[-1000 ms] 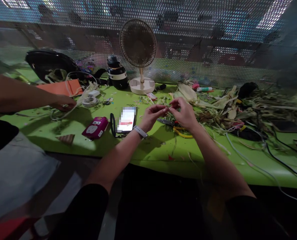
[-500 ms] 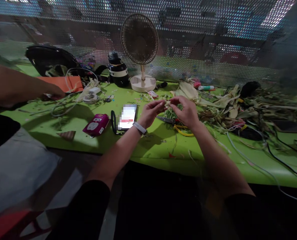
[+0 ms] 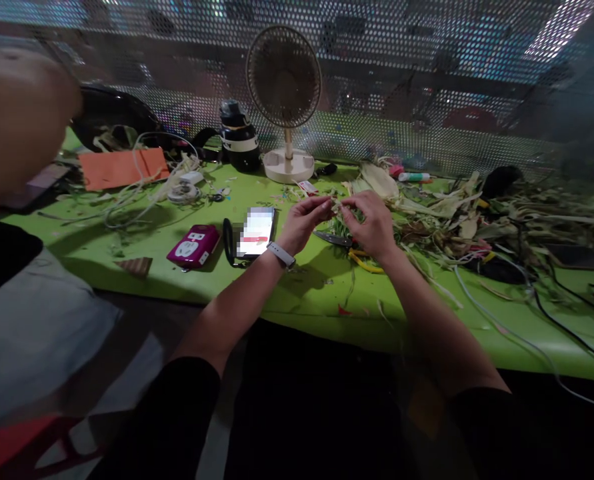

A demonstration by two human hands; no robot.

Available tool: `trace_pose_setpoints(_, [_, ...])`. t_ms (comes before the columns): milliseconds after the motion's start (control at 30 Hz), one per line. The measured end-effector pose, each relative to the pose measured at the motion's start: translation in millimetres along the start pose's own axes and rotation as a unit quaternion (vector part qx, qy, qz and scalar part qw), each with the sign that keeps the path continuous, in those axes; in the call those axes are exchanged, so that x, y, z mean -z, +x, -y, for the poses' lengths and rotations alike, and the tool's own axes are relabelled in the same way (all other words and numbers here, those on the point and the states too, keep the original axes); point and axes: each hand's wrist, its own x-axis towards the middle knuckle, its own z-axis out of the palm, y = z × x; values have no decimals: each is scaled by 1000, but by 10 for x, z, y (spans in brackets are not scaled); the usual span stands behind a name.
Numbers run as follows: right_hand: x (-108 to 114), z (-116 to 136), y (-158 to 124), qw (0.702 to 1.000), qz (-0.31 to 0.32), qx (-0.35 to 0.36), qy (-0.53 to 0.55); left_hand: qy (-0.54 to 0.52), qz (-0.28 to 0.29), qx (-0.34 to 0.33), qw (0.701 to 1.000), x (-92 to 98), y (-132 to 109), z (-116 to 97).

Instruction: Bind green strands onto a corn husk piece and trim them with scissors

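Both sets of fingers, left hand (image 3: 301,223) and right hand (image 3: 371,221), pinch a small pale plant-like piece (image 3: 335,206); light, even pressure would best keep it intact.

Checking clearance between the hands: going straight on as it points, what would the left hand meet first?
Likely the right hand, just past the small pale piece; depth is unclear.

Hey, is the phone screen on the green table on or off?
On: the phone screen glows bright white, with some red showing.
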Motion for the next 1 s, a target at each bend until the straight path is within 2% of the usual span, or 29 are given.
trace_pose_setpoints(167, [-70, -41, -31, 999, -20, 31, -25, -2, 2, 6, 1000, -40, -32, -18])
trace_pose_setpoints(333, [-68, -57, -29, 999, -27, 27, -39, -9, 15, 6, 1000, -52, -39, -4])
trace_pose_setpoints(533, [1, -91, -7, 987, 26, 116, -110, -15, 20, 14, 1000, -27, -32, -1])
trace_pose_setpoints(633, [16, -115, -1, 979, 55, 138, -141, -6, 19, 26, 999, -30, -36, -16])
trace_pose_setpoints(733, [13, -129, 0, 977, 66, 128, -159, -3, 28, 40, 999, -40, -41, -29])
trace_pose_setpoints(1000, [-26, -116, -29, 982, 40, 89, -164, -8, 49, 52, 997, -27, -38, -21])
